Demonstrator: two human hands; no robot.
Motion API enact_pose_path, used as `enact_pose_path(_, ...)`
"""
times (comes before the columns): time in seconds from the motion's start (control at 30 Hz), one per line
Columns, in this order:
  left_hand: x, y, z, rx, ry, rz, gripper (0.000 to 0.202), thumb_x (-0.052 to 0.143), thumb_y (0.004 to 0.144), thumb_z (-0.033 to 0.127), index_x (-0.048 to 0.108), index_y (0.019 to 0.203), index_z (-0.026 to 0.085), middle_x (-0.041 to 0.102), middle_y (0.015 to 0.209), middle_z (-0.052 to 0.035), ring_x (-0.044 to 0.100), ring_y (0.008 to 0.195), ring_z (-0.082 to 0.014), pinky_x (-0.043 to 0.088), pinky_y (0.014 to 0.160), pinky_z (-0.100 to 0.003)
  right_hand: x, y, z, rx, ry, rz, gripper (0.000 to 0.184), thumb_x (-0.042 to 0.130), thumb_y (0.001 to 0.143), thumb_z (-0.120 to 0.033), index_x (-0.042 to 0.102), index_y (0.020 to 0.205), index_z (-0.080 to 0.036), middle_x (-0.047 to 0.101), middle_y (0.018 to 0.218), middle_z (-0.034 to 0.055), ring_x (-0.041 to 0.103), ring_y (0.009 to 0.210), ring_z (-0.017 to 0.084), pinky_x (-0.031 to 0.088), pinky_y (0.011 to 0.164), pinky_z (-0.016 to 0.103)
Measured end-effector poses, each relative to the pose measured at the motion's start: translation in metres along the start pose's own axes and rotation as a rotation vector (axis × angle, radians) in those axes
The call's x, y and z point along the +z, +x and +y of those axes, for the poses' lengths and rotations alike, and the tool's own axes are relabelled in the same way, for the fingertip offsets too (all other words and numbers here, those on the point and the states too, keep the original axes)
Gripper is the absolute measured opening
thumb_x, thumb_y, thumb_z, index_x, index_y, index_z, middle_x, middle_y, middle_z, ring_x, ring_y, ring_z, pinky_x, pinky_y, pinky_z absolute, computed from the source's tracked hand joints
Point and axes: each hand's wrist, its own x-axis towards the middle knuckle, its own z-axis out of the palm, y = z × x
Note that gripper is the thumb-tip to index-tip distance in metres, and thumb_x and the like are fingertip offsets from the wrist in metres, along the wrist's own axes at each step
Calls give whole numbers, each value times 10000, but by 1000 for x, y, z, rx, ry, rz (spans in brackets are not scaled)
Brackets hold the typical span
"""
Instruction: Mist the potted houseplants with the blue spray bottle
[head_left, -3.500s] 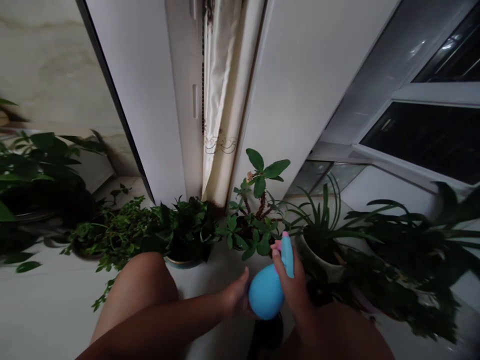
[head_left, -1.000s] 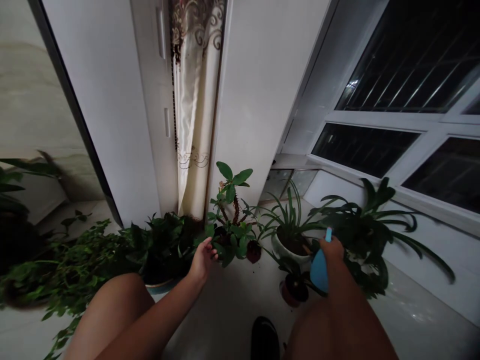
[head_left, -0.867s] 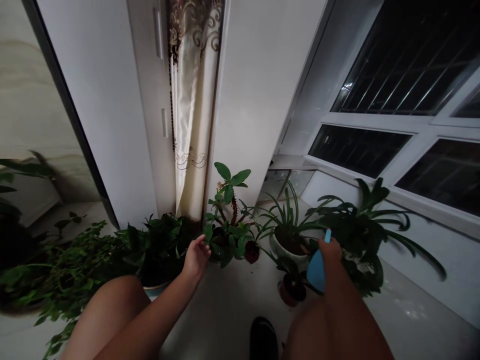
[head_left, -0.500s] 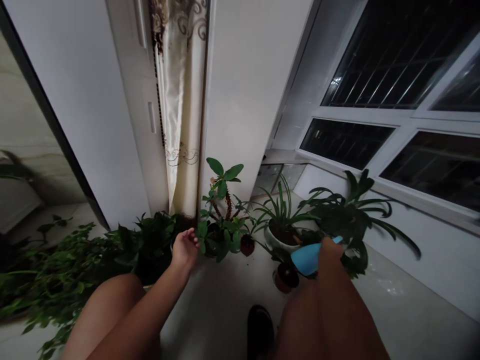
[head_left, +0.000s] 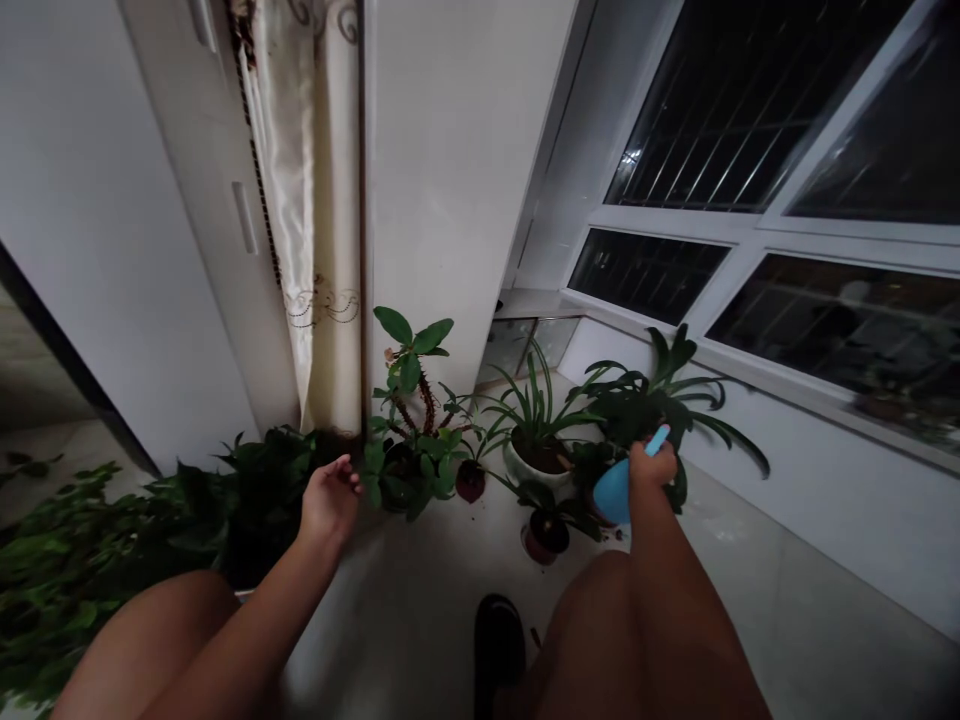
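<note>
My right hand (head_left: 651,465) is closed around the handle of a blue scoop (head_left: 613,492), whose wide blade points down and left beside the potted plants. Near the left plants, my left hand (head_left: 331,497) hovers with its fingers loosely curled and apart; nothing shows in it. Just right of that hand stands a thorny-stemmed plant (head_left: 426,400) with broad green leaves. A small red pot (head_left: 470,481) sits beside it. Farther right is a white pot (head_left: 536,474) holding a long-leaved plant. A small brown pot (head_left: 546,538) stands in front, left of the scoop.
Dense leafy plants (head_left: 67,570) fill the left side. A cream curtain (head_left: 334,220) hangs by a white wall column (head_left: 450,180). Another long-leaved plant (head_left: 667,385) stands below the barred window (head_left: 750,110). Dark bits lie on the pale floor (head_left: 390,620) near my shoe (head_left: 499,640).
The view has turned right, so the plants sit farther left in the frame. My right hand has lifted and tilted the scoop more steeply downward. My left hand stays loosely curled.
</note>
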Motion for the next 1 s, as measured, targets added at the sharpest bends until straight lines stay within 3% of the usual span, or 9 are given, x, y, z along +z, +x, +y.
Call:
enact_pose_path(0.2, 7, -8, -7, -44, 21, -23, 136, 415, 703, 109, 541, 665, 146, 475, 531, 18, 417, 427, -84, 285, 382, -191, -9, 0, 8, -95, 164, -1, 402, 571, 715, -199, 576, 1116, -173, 661, 1000, 28, 605, 923, 181, 439, 852, 276)
enact_pose_path(0.4, 6, -11, -12, -49, 42, -38, 143, 420, 695, 98, 555, 719, 136, 442, 536, 27, 393, 412, -75, 267, 362, -186, -14, 11, 19, -30, 154, 64, 190, 601, 798, -276, 606, 932, -142, 647, 894, 34, 609, 839, 171, 466, 815, 377)
enact_pose_path(0.57, 3, -8, -10, -61, 49, -67, 145, 417, 719, 127, 555, 759, 142, 431, 555, 28, 404, 421, -77, 288, 363, -178, -19, 7, 14, -80, 175, 91, 251, 575, 689, -264, 635, 909, -157, 662, 820, 39, 615, 806, 223, 460, 809, 395)
enact_pose_path(0.77, -1, -11, -9, -175, 39, -160, 210, 326, 790, 148, 533, 762, 127, 421, 572, 28, 374, 379, -69, 276, 327, -182, -28, 0, -6, -226, 223, 123, 355, 522, 657, -265, 608, 988, -170, 669, 934, 61, 603, 892, 235, 432, 861, 371)
enact_pose_path(1.0, -8, -8, -5, -160, 28, -187, 198, 324, 798, 145, 516, 756, 129, 392, 555, 46, 344, 348, -57, 287, 319, -180, -22, 0, -11, -136, 151, 161, 269, 523, 663, -220, 594, 912, -145, 641, 853, 85, 573, 891, 278, 393, 882, 443)
